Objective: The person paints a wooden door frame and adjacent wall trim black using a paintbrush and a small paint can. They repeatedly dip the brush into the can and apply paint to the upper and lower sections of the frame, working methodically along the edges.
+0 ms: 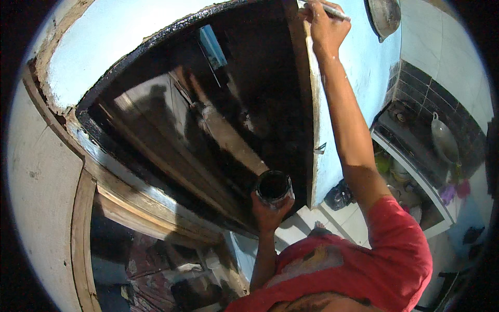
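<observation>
My left hand (pixel 270 212) is wrapped round an open can (pixel 289 195) with dark paint inside, held upright low in front of a big glossy black panel (pixel 260 88). High up, my right hand (pixel 328 30) grips a paintbrush (pixel 338 12) by its pale, paint-smeared handle. The brush's bristles are hidden at the top edge of the view. That hand is at the upper end of the panel's right side, beside a bare pale edge strip (pixel 314 99). The panel's curved-looking border (pixel 117 65) is black and shiny, and the panel mirrors light and beams.
Light blue wall (pixel 358 78) flanks the panel on the right, with a metal pan (pixel 384 18) hanging there. Beyond stand a dark counter (pixel 400 130), a wok (pixel 445 139) and shelves with crockery. A wooden frame (pixel 80 234) and cluttered opening lie at lower left.
</observation>
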Action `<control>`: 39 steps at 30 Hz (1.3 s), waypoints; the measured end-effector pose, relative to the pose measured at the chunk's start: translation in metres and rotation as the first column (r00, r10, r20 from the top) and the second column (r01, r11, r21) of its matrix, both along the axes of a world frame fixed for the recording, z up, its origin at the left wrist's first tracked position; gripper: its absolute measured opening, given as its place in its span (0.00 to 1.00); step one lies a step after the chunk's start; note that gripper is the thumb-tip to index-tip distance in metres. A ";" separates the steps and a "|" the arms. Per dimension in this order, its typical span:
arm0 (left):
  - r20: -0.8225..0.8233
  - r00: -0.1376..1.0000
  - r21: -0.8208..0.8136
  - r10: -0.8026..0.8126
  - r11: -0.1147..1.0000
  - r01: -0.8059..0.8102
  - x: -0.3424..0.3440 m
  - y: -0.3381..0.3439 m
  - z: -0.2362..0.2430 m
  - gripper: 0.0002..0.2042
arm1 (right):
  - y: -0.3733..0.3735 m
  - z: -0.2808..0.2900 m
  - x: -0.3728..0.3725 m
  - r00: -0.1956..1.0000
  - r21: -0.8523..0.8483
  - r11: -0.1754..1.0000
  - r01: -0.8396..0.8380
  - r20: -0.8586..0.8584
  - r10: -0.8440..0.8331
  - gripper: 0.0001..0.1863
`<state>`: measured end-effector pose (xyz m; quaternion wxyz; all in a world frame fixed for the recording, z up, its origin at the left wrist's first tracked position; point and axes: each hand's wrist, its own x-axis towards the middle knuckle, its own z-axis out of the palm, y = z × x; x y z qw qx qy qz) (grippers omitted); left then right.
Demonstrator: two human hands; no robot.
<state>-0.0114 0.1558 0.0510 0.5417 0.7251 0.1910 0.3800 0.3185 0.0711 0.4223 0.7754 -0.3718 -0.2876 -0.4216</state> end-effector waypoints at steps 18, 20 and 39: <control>0.016 1.000 0.072 0.015 0.997 -0.016 0.005 0.001 -0.008 0.52 | -0.039 -0.006 0.016 0.991 0.089 0.996 0.024 0.126 -0.035 0.17; -0.005 0.999 -0.122 -0.043 0.992 0.042 0.007 -0.001 -0.014 0.51 | -0.049 -0.010 0.013 0.965 0.034 0.999 0.033 0.261 -0.041 0.16; -0.046 0.996 -0.015 -0.081 0.997 0.081 0.025 -0.005 -0.007 0.53 | -0.066 -0.035 0.005 0.843 -0.384 0.755 0.531 0.328 -0.426 0.06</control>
